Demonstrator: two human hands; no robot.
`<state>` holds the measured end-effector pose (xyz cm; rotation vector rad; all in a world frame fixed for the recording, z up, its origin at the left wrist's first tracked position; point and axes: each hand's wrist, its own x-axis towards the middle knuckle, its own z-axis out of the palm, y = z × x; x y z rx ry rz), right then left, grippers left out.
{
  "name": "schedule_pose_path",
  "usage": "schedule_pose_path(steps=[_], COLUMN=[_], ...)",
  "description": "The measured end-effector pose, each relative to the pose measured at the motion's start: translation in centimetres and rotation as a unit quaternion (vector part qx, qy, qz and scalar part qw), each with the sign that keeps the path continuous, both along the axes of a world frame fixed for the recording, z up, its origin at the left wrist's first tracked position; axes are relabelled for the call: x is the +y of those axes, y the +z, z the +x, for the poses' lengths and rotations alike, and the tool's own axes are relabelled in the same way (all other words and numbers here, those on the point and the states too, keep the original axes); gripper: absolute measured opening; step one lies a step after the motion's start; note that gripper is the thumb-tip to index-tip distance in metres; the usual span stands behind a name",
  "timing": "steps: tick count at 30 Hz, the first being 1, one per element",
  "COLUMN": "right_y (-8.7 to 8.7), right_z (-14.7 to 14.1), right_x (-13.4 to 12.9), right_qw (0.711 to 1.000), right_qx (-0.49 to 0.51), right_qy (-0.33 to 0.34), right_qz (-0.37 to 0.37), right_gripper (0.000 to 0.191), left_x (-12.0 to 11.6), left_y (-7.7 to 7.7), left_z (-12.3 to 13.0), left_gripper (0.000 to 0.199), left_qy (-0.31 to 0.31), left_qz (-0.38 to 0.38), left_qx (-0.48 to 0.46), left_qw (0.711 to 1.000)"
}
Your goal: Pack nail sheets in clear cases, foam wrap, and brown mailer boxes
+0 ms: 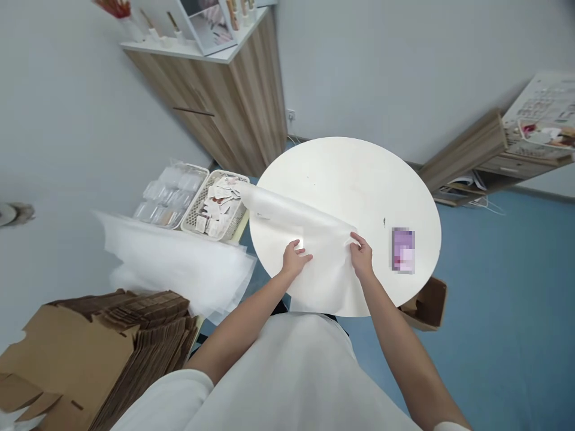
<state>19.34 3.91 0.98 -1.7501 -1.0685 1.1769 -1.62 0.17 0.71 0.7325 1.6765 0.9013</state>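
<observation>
A thin white translucent sheet (323,278) lies across the near left part of the round white table (359,173). Its far edge is folded over or raised in a slanting band, with a small dark print near the left end. My right hand (360,254) pinches the sheet's right side between thumb and fingers. Over the sheet's middle, my left hand (295,260) has thumb and fingers apart, beside a small bright white patch I cannot identify. Whether the left fingertips touch the sheet is unclear.
Left of the table are a stack of similar sheets (179,257), a basket of small cards (215,206), a basket of clear packs (168,194) and flattened cardboard boxes (90,341). A blurred purple item (403,250) lies on the table's right. An open carton (429,305) stands below.
</observation>
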Motion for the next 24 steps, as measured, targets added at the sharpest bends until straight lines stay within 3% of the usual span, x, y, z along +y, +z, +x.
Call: schedule_pose_path(steps=[6, 14, 18, 24], right_y=[-2.7, -3.5, -3.2, -3.3], right_z=[3.5, 3.9, 3.4, 1.9], right_x=[-1.6, -1.2, -1.2, -1.3], right_qw=[0.983, 0.933, 0.903, 0.857], right_qx=[-0.159, -0.315, -0.385, -0.406], right_qy=[0.085, 0.174, 0.190, 0.315], right_qz=[0.028, -0.002, 0.032, 0.048], right_gripper=[0.047, 0.051, 0.052, 0.060], left_x=[1.1, 2.2, 2.1, 0.6], left_y=[-1.1, -2.7, -2.5, -1.2], left_z=[2.0, 2.5, 2.7, 2.8], left_gripper=[0.056, 0.051, 0.052, 0.048], left_qy=[-0.070, -0.118, -0.169, -0.272], left_qz=[0.053, 0.078, 0.089, 0.092], left_qx=[0.111, 0.193, 0.259, 0.340], left_qw=[0.990, 0.971, 0.947, 0.895])
